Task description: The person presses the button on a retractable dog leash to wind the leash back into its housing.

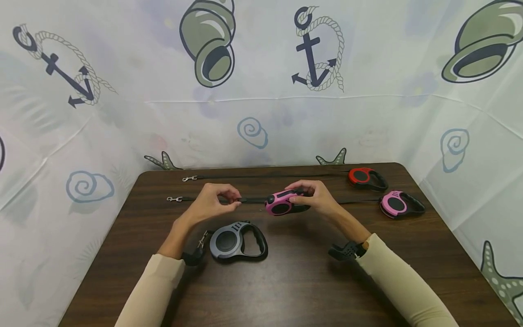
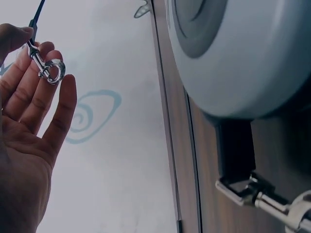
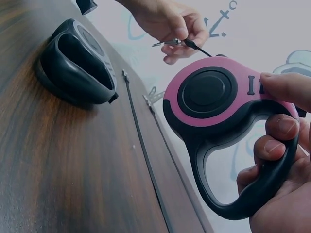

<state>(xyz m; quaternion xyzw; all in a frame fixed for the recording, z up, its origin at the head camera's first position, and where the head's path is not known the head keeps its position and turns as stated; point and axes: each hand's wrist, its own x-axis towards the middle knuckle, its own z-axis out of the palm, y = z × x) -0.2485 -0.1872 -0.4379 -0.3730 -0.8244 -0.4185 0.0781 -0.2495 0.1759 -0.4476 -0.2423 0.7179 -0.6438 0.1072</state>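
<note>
pink leash held over the table, clip pinched at the strap's end

the right hand [image 1: 316, 198] is wrapped round the black loop handle of the pink and black plastic retractable leash [image 1: 282, 203], thumb on top by the button, holding it just above the dark brown wooden table [image 1: 294, 281]. the left hand [image 1: 212, 200] pinches the small silver metal snap clip [image 2: 46, 68] at the end of the thin black strap [image 1: 251, 200] that runs out of the pink housing. judged from this, the step goes best with the strap kept taut and in line with the housing mouth, the clip held by fingertips only, and the thumb steady on the button so the strap does not snap back.

a grey and black retractable leash [image 1: 237, 240] lies on the table near the left wrist. a red and black leash [image 1: 365, 178] and a second pink and black leash [image 1: 400, 204] lie at the far right, their straps stretched leftwards to clips.

hard to make out: the head view hides the clip inside the left fingers; the button's position under the thumb cannot be told; the left wrist view shows the grey housing only in part.
</note>
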